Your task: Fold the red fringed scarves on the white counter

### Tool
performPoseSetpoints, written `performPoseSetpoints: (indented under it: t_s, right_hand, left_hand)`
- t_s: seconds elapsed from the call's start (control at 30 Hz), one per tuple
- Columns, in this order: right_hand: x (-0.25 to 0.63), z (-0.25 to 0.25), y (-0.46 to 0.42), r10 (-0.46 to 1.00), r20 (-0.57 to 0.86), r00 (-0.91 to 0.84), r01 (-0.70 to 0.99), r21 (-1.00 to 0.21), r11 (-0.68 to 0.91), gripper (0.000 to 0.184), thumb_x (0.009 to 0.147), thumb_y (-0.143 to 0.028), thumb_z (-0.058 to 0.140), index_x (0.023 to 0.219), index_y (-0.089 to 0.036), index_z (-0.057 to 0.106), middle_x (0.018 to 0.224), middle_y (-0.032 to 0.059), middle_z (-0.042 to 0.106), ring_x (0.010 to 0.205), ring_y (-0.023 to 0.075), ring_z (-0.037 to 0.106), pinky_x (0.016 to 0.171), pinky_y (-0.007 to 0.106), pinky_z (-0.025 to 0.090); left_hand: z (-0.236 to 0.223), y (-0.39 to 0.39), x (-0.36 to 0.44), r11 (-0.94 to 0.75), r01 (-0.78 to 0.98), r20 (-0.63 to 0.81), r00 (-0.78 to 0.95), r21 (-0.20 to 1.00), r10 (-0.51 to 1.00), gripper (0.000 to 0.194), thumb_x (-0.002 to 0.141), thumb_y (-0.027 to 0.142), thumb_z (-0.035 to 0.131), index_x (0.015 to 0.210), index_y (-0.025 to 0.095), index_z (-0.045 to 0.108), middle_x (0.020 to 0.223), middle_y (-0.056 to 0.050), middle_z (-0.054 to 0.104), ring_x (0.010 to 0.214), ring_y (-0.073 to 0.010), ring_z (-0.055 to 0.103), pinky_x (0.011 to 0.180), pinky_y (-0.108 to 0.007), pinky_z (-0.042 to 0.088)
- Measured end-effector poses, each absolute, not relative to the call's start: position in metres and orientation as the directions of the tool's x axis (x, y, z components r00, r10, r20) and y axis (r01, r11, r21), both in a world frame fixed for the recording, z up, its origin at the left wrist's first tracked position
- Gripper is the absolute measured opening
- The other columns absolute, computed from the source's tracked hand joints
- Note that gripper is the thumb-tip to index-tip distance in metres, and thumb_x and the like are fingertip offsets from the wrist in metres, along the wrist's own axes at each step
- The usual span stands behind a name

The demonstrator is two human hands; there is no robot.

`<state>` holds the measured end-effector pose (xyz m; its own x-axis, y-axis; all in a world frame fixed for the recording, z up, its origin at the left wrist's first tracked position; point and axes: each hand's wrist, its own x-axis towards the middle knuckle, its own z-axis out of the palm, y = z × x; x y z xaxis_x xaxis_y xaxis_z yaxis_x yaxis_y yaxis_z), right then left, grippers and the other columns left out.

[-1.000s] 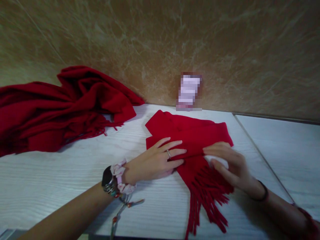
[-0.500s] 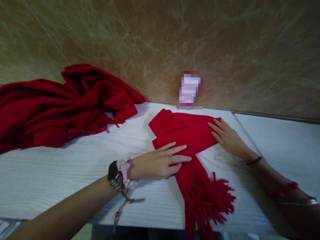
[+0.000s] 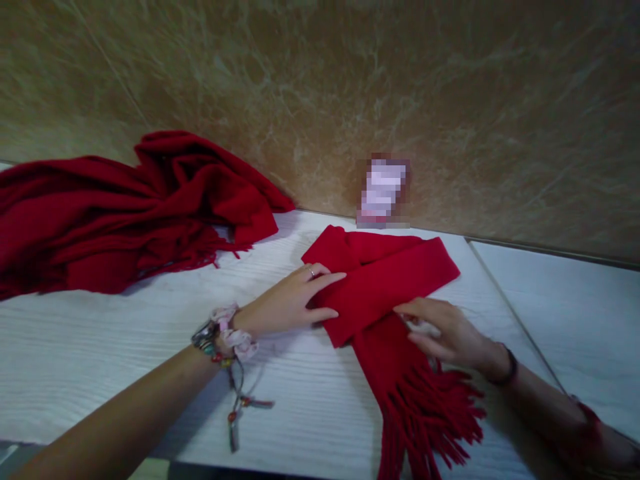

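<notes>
A red scarf lies folded on the white wood-grain surface, one flat band crossing over another part. Its fringed end hangs toward the near edge. My left hand rests at the left side of the crossing band, fingers spread, the thumb and index finger on the cloth. Bent at the band's lower edge, just above the fringe, my right hand touches the scarf with its fingertips. Its fingers are apart, with a pale patch between them that I cannot make out.
A second red cloth with fringe lies rumpled at the left against the brown marbled wall. A blurred-out, phone-like object leans on the wall behind the scarf. A seam crosses the white surface at the right.
My right hand has left the band's right end and come down to its lower edge. My left hand has drawn back left, and the band's left end now lies lower.
</notes>
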<state>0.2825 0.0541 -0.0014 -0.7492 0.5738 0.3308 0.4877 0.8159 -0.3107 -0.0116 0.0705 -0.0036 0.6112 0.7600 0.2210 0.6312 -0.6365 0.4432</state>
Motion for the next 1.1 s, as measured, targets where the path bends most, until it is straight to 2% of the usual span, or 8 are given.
performPoseSetpoints:
  t_s: [0.1, 0.27, 0.4, 0.6, 0.73, 0.87, 1.0, 1.1]
  right_hand:
    - [0.262, 0.0, 0.037, 0.499, 0.228, -0.836, 0.409, -0.348, 0.844, 0.042, 0.078, -0.035, 0.055, 0.117, -0.02, 0.051, 0.1, 0.0087, 0.06, 0.09, 0.0193, 0.057, 0.078, 0.032, 0.048]
    - [0.246, -0.01, 0.032, 0.711, 0.245, -0.659, 0.591, -0.416, 0.691, 0.037, 0.075, -0.024, 0.057, 0.112, -0.021, 0.054, 0.103, 0.0106, 0.053, 0.093, 0.0214, 0.053, 0.08, 0.037, 0.048]
    - [0.246, -0.005, 0.031, 0.751, 0.233, -0.618, 0.509, -0.609, 0.608, 0.027, 0.078, -0.009, 0.047, 0.097, -0.023, 0.059, 0.092, 0.0053, 0.052, 0.084, 0.0147, 0.054, 0.073, 0.028, 0.048]
    - [0.255, 0.016, 0.029, 0.611, 0.082, -0.788, 0.312, -0.802, 0.51, 0.009, 0.077, -0.013, 0.056, 0.076, -0.02, 0.062, 0.078, 0.0009, 0.05, 0.069, 0.0096, 0.051, 0.062, 0.02, 0.043]
    - [0.25, 0.016, 0.029, 0.526, -0.05, -0.849, 0.403, -0.704, 0.584, 0.015, 0.08, -0.017, 0.052, 0.091, -0.02, 0.063, 0.083, 0.0025, 0.053, 0.07, 0.01, 0.052, 0.062, 0.02, 0.043]
    - [0.253, 0.016, 0.037, 0.551, 0.045, -0.833, 0.427, -0.582, 0.692, 0.021, 0.086, -0.023, 0.045, 0.099, -0.02, 0.061, 0.082, 0.004, 0.058, 0.068, 0.0105, 0.054, 0.059, 0.02, 0.043]
    - [0.283, 0.013, 0.068, 0.803, 0.386, -0.453, 0.747, -0.328, 0.579, 0.025, 0.086, -0.029, 0.041, 0.097, -0.018, 0.061, 0.08, 0.0076, 0.06, 0.072, 0.0172, 0.057, 0.065, 0.029, 0.047]
    - [0.312, 0.002, 0.095, 0.867, 0.447, -0.219, 0.893, -0.266, 0.363, 0.042, 0.08, -0.04, 0.048, 0.114, -0.015, 0.053, 0.098, 0.0143, 0.059, 0.089, 0.0268, 0.057, 0.079, 0.042, 0.046]
  left_hand:
    - [-0.008, 0.075, -0.013, -0.531, 0.635, 0.195, 0.522, 0.561, 0.831, 0.043, 0.082, 0.033, 0.053, 0.122, 0.021, 0.046, 0.099, -0.004, 0.059, 0.089, -0.015, 0.055, 0.08, -0.029, 0.045]
    - [-0.01, 0.081, -0.015, -0.409, 0.595, 0.141, 0.444, 0.692, 0.885, 0.031, 0.08, 0.022, 0.052, 0.111, 0.018, 0.054, 0.09, -0.002, 0.063, 0.077, -0.0123, 0.059, 0.07, -0.025, 0.047]
    - [-0.004, 0.083, -0.017, -0.407, 0.651, 0.227, 0.346, 0.641, 0.91, 0.023, 0.079, 0.018, 0.051, 0.1, 0.021, 0.06, 0.096, -0.001, 0.064, 0.084, -0.014, 0.059, 0.078, -0.027, 0.046]
    - [-0.001, 0.087, -0.021, -0.444, 0.724, 0.354, 0.287, 0.528, 0.89, 0.024, 0.082, 0.015, 0.044, 0.098, 0.02, 0.062, 0.094, -0.003, 0.061, 0.09, -0.016, 0.055, 0.085, -0.031, 0.044]
    - [-0.009, 0.086, -0.021, -0.535, 0.688, 0.293, 0.448, 0.491, 0.845, 0.028, 0.085, 0.024, 0.044, 0.108, 0.021, 0.059, 0.102, -0.006, 0.055, 0.099, -0.0173, 0.051, 0.091, -0.033, 0.042]
    - [-0.013, 0.078, -0.017, -0.554, 0.721, 0.31, 0.459, 0.417, 0.832, 0.043, 0.085, 0.039, 0.044, 0.126, 0.023, 0.045, 0.134, -0.009, 0.032, 0.124, -0.024, 0.03, 0.104, -0.04, 0.028]
    - [-0.014, 0.068, -0.011, -0.563, 0.736, 0.183, 0.537, 0.376, 0.823, 0.053, 0.085, 0.046, 0.041, 0.134, 0.027, 0.032, 0.146, -0.006, 0.011, 0.133, -0.0291, 0.01, 0.106, -0.047, 0.021]
    - [-0.009, 0.063, -0.005, -0.603, 0.734, 0.216, 0.564, 0.311, 0.797, 0.054, 0.084, 0.047, 0.044, 0.134, 0.027, 0.033, 0.147, -0.007, 0.009, 0.133, -0.0317, 0.007, 0.104, -0.053, 0.016]
